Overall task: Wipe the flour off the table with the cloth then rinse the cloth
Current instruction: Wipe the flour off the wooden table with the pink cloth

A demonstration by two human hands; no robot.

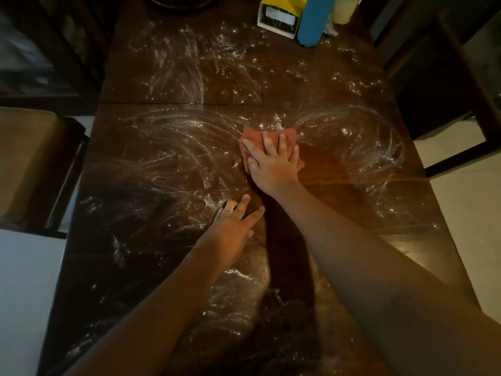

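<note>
A dark wooden table (151, 207) fills the view, streaked all over with swirls of white flour (176, 69). A reddish-orange cloth (250, 135) lies flat near the table's middle. My right hand (271, 161) presses down on the cloth with spread, straight fingers and covers most of it. A small heap of flour (279, 126) sits at the cloth's far edge. My left hand (234, 225) rests flat on the table nearer to me, fingers straight, holding nothing. A cleaner strip of wood shows to the right of the cloth.
At the far end stand a yellow and white box (279, 14), a blue upright container (314, 20), a pale cream container (344, 9) and a dark dish (176, 0). Chairs flank the table, a padded one (29, 164) at left and a dark frame (466, 85) at right.
</note>
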